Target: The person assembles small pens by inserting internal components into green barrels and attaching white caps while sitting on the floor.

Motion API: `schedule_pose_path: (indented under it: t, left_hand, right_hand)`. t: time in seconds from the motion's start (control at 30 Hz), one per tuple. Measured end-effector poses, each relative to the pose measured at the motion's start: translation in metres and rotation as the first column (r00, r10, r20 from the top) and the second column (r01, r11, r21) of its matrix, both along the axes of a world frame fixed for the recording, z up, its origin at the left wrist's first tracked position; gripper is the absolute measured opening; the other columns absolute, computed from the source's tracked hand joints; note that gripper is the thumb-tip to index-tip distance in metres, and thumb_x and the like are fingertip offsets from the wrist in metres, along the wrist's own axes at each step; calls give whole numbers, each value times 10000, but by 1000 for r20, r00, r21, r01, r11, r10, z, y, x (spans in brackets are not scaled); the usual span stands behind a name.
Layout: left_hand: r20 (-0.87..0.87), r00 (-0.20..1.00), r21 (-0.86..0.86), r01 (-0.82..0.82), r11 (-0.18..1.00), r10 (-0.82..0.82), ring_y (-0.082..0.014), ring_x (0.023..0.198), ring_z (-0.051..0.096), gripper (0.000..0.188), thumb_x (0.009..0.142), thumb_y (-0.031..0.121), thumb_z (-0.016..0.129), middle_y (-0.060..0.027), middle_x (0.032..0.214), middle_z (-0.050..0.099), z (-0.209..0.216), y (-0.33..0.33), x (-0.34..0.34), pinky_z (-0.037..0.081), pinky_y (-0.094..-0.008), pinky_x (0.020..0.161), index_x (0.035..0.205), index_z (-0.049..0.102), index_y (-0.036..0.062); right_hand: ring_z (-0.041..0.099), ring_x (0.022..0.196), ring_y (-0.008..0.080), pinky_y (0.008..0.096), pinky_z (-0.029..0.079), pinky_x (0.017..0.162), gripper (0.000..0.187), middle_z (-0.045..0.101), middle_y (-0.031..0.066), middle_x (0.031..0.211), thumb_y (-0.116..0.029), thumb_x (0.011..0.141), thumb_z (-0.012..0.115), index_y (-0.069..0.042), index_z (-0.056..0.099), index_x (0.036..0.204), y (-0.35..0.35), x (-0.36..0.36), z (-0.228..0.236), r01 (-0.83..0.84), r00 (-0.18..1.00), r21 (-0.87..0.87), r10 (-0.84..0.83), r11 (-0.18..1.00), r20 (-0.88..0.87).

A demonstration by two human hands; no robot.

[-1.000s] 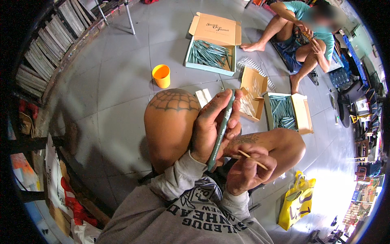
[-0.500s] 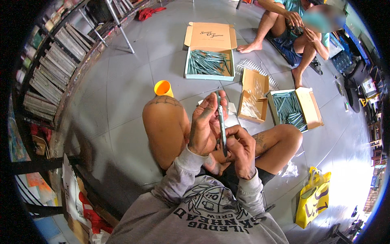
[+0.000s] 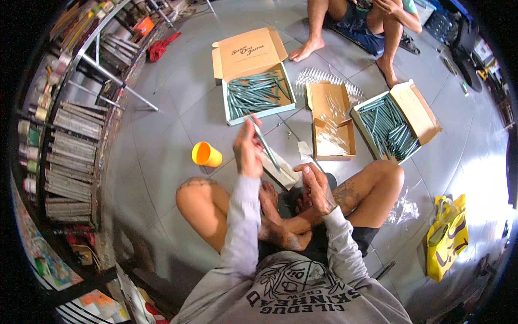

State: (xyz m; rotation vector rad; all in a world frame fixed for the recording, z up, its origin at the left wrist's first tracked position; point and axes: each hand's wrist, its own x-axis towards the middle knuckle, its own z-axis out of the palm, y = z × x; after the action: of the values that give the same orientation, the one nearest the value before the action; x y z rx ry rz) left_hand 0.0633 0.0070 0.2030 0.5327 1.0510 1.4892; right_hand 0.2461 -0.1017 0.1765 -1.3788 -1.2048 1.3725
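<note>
Green pen (image 3: 266, 146) clamped in left hand (image 3: 247, 150), mid-frame; right hand (image 3: 318, 187): grip unclear; boxed pens (image 3: 253, 94), upper centre: finished share untold.

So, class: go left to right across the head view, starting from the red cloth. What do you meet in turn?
Red cloth → yellow cup → left hand with a green pen → right hand → rightmost box of green pens → yellow bag.

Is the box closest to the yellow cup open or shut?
Open: the box has its lid folded back, and green pens show inside.
</note>
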Motion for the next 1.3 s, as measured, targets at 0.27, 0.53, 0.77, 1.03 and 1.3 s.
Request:
schedule_pose_path:
  t: [0.27,0.53,0.77,1.03,1.3]
  left_hand:
    - [-572,817,-329,-306,894,69,-145,676,623,213,895,311,671,-6,894,732,-188,248,-97,447,-313,434,995,735,134]
    - [-898,439,-139,-308,941,11,-232,784,705,314,876,204,694,-129,996,723,-225,288,-127,580,-348,564,1129,691,18]
    - [-732,678,-58,39,998,-70,-196,1034,673,375,835,-79,503,-119,1129,702,-198,206,-70,519,-289,905,1170,661,-25]
    - [-819,208,-348,561,751,-534,-272,1155,633,690,880,613,664,-141,1252,678,-137,33,-6,475,-376,990,1296,633,63]
    - [-741,-202,-663,70,745,-640,-538,1304,424,911,863,524,669,-326,1543,239,-156,-37,1,450,-570,1012,1498,249,25]
  right_hand:
    - [659,730,438,552,498,683,222,664,227,784,-230,976,522,-9,503,983,20,8,-137,-151,802,31,104,988,588]
    - [651,921,449,538,510,829,244,673,223,955,-247,947,532,-23,590,1028,19,12,-146,-99,732,-115,150,988,665]
    - [640,1058,311,451,512,851,168,703,120,1004,-181,823,650,-92,709,953,39,47,-139,-261,404,-248,338,933,850]
    - [720,789,305,404,582,697,244,721,151,880,-195,858,580,-20,718,956,65,85,-45,-264,138,-163,205,951,969]
    - [702,1020,332,427,573,867,233,709,237,1058,-153,759,714,-43,753,961,172,328,-151,14,57,-198,197,980,979]
